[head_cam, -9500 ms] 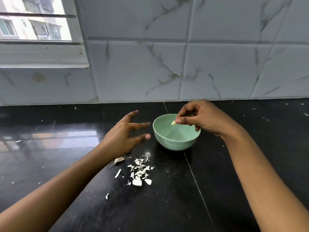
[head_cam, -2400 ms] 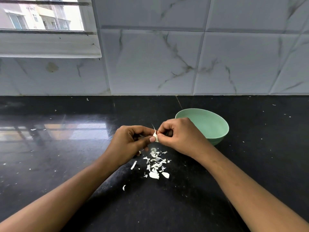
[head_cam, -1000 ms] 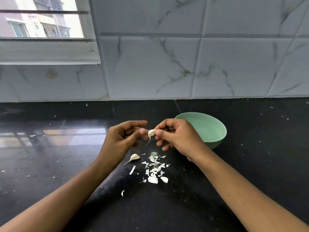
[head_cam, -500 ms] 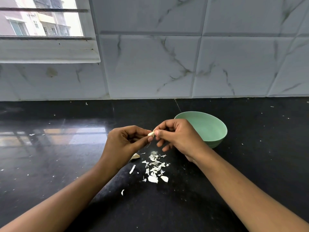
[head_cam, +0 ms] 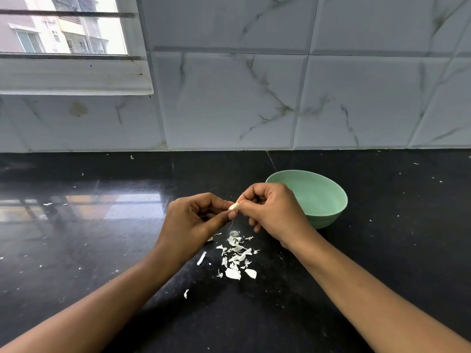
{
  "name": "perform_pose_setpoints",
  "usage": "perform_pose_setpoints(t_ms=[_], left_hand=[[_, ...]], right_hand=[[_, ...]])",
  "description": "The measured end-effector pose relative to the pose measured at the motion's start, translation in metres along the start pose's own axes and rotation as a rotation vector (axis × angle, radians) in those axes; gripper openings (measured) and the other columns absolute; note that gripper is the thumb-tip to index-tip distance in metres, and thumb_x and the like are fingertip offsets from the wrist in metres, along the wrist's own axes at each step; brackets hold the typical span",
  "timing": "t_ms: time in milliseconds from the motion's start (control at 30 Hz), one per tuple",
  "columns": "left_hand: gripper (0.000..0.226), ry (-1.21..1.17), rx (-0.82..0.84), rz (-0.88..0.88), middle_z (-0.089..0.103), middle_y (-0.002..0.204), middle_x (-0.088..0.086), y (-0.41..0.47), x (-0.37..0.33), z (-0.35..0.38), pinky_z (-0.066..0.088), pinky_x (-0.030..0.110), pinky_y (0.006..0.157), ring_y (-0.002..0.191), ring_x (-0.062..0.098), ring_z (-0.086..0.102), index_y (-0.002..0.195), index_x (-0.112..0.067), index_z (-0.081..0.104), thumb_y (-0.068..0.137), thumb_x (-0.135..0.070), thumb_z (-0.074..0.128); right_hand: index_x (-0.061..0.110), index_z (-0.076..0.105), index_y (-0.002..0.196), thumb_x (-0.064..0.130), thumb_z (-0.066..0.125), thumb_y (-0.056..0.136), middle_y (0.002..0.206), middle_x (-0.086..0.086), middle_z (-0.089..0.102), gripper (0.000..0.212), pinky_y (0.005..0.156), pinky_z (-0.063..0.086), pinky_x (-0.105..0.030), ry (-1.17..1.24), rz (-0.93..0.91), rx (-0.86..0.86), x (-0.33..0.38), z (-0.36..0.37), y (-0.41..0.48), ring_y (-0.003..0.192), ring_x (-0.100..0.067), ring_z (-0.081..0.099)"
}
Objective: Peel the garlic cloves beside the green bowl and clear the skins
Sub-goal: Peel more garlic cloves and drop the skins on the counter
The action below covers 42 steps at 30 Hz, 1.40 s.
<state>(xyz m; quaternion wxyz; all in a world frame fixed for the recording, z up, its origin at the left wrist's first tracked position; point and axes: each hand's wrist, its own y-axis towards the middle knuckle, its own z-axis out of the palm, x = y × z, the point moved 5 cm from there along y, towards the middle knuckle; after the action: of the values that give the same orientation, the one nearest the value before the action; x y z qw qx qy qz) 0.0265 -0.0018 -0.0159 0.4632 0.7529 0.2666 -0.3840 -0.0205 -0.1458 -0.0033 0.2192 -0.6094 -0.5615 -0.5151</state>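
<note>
Head view, left hand (head_cam: pixel 193 220) and right hand (head_cam: pixel 275 215) both pinching one garlic clove (head_cam: pixel 234 206) at fingertips, same as half a second ago; green bowl (head_cam: pixel 328 215) at 2 o'clock of clove, just behind right hand; skins (head_cam: pixel 237 258) piled on countertop (head_cam: pixel 102 250) at 6 o'clock, unmoved

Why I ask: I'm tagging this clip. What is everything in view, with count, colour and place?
counter: one, glossy black, across the foreground.
green bowl: one, pale green, on the counter, right of centre.
garlic clove: one, off-white, held left of the green bowl.
garlic skins: scattered pile, white, on the counter below the garlic clove.
wall tiles: several, white marbled, behind the counter.
window: one, white-framed, upper left.
left hand: one, pinches the garlic clove.
right hand: one, pinches the garlic clove.
</note>
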Motion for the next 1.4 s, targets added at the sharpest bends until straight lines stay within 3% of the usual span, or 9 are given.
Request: perform_pose_setpoints(t_ms=[367,567,867,1233,1400], left_hand=[[0.013,0.010,0.011,0.006,0.075,0.079,-0.012,-0.001,-0.001,0.000,0.055,0.017,0.065,0.069,0.008,0.071,0.079,-0.023,0.073,0.067,-0.024,0.076],[0.013,0.006,0.006,0.002,0.075,0.080,-0.009,-0.001,0.000,-0.001,0.057,0.020,0.068,0.072,0.010,0.072,0.079,-0.020,0.074,0.067,-0.024,0.076],[0.010,0.020,-0.034,0.034,0.075,0.079,-0.008,-0.003,-0.003,-0.001,0.058,0.023,0.068,0.071,0.011,0.072,0.080,-0.020,0.074,0.070,-0.020,0.077],[0.010,0.026,-0.041,0.087,0.074,0.078,-0.014,-0.005,-0.011,0.000,0.051,0.011,0.063,0.068,0.003,0.070,0.081,-0.018,0.074,0.071,-0.019,0.075],[0.014,-0.078,-0.028,-0.006,0.075,0.078,-0.004,-0.001,-0.003,-0.001,0.058,0.025,0.071,0.073,0.013,0.072,0.083,-0.015,0.074,0.070,-0.018,0.075]], right_hand=[[0.005,0.064,0.064,0.001,0.065,0.078,0.051,-0.005,0.056,0.014,0.037,0.037,-0.018,0.189,0.131,0.008,-0.008,0.004,0.001,0.039,-0.009,0.047],[-0.003,0.066,0.069,-0.001,0.064,0.079,0.053,-0.007,0.058,0.010,0.038,0.040,-0.019,0.247,0.135,0.002,-0.008,0.005,0.001,0.042,-0.013,0.049],[-0.001,0.065,0.069,-0.001,0.062,0.081,0.061,-0.015,0.060,0.013,0.038,0.041,-0.020,0.302,0.138,-0.005,-0.007,0.007,0.000,0.040,-0.011,0.048],[0.000,0.062,0.067,-0.002,0.056,0.084,0.057,-0.011,0.056,0.019,0.036,0.039,-0.018,0.426,0.215,0.020,-0.005,0.010,-0.002,0.036,-0.007,0.045],[0.004,0.062,0.071,0.001,0.055,0.087,0.051,0.000,0.055,0.019,0.035,0.039,-0.017,0.418,0.251,0.106,-0.004,0.008,-0.002,0.039,-0.008,0.047]])
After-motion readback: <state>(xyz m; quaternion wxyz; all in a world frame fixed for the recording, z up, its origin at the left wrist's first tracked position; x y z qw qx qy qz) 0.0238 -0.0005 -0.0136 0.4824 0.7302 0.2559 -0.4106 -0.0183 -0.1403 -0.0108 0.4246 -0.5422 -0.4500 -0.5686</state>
